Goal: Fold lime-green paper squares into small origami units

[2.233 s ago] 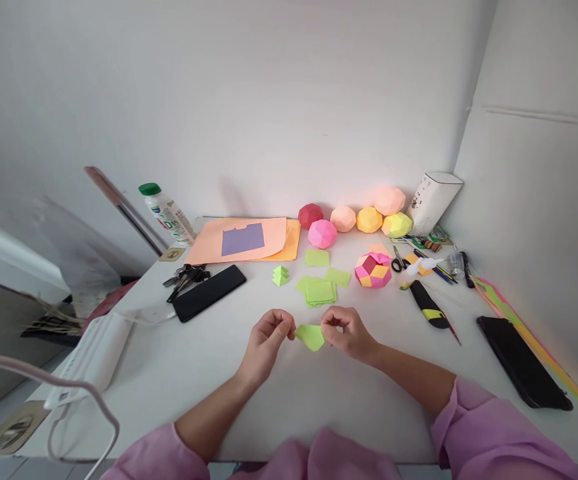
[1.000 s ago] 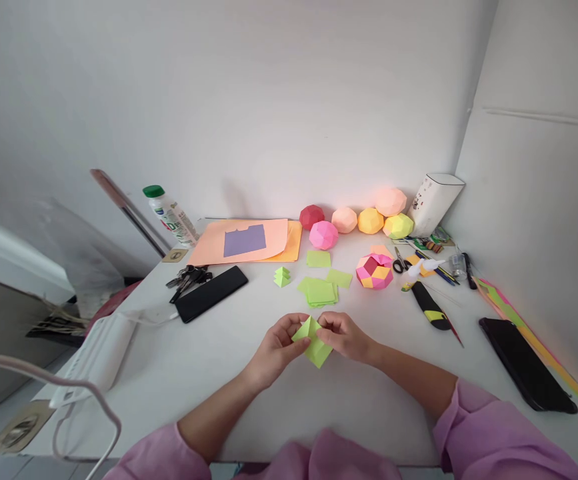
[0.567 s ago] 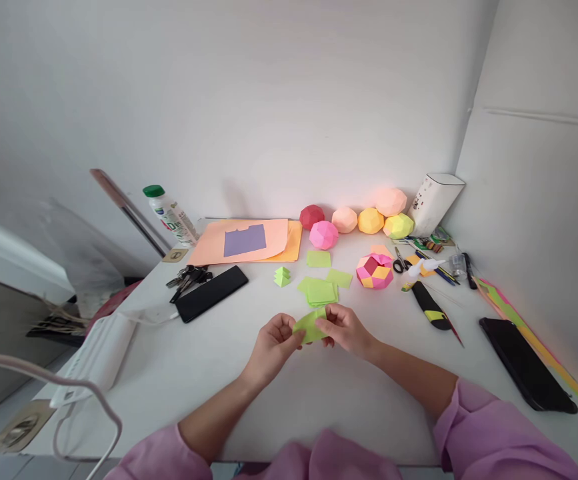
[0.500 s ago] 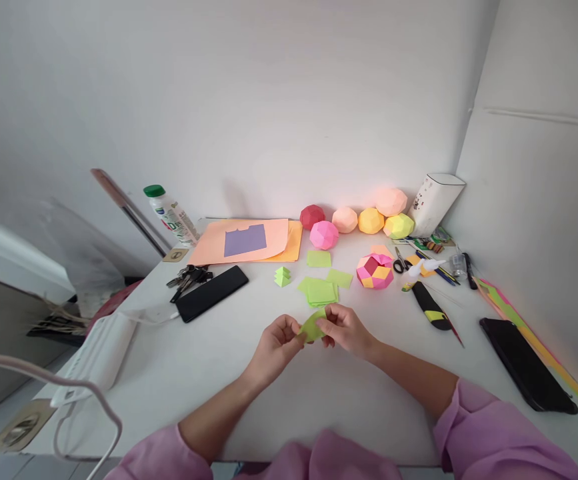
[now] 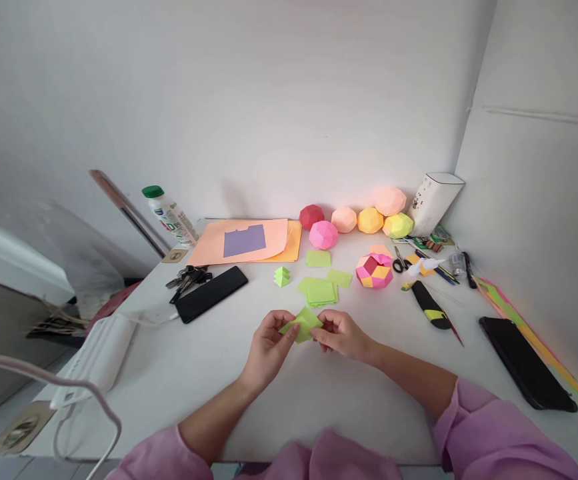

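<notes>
Between my two hands is a piece of light green paper (image 5: 305, 325), creased and turned so a corner points up. My left hand (image 5: 269, 347) pinches its left side, with the thumb on top. At the paper's right edge, the thumb and fingers of my right hand (image 5: 345, 335) are closed on it. Just beyond lies a loose pile of green paper squares (image 5: 321, 292), with another green square (image 5: 318, 259) behind it. To the left of the pile stands a small folded green paper piece (image 5: 282, 277). A multicoloured paper ball with openings (image 5: 375, 271) sits to the right.
Faceted paper balls (image 5: 345, 219) line the wall. Coloured sheets (image 5: 209, 243), keys (image 5: 189, 278) and a black phone (image 5: 212, 294) lie left. Scissors (image 5: 399, 262), a cutter (image 5: 431, 307) and a black case (image 5: 526, 363) lie right. A white power strip (image 5: 101, 350) is at the left edge.
The green paper has turned and opened out between my hands, showing more of its face. My fingers have shifted their hold along its edges.
</notes>
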Demonstrator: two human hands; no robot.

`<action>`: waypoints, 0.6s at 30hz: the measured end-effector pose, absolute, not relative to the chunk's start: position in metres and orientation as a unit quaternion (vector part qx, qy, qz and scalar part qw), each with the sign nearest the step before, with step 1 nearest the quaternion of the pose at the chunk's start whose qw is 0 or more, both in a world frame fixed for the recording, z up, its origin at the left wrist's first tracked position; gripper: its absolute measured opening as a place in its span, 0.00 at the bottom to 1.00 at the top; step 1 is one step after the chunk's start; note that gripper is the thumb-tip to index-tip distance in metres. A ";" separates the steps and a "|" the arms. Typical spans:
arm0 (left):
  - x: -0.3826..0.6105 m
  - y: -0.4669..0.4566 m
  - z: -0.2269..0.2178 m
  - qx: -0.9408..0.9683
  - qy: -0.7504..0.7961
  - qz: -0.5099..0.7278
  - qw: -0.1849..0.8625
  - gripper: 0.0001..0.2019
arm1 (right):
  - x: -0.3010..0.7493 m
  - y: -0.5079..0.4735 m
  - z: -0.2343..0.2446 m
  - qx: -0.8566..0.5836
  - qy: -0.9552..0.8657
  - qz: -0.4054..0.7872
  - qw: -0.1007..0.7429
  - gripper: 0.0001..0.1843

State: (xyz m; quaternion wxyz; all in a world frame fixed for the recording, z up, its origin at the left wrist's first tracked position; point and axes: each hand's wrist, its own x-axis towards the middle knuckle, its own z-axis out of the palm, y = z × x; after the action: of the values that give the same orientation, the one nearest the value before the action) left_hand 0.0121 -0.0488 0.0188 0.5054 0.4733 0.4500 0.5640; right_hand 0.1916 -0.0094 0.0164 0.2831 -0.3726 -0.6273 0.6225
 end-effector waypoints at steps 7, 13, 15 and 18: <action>0.010 -0.052 0.012 0.562 0.458 0.476 0.498 0.15 | 0.191 -0.008 0.022 -0.358 -0.624 0.614 0.325 0.15; 0.011 -0.050 0.012 0.584 0.417 0.507 0.478 0.16 | 0.192 -0.009 0.028 -0.347 -0.634 0.608 0.328 0.15; 0.011 -0.050 0.011 0.577 0.411 0.506 0.492 0.18 | 0.193 -0.009 0.028 -0.340 -0.631 0.612 0.333 0.15; 0.010 -0.052 0.010 0.573 0.417 0.494 0.503 0.19 | 0.193 -0.010 0.029 -0.327 -0.629 0.618 0.341 0.15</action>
State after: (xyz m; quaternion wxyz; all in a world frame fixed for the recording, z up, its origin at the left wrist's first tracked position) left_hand 0.0096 -0.0517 0.0096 0.5031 0.5733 0.4170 0.4942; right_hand 0.1931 -0.0098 0.0285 0.3407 -0.3266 -0.6285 0.6182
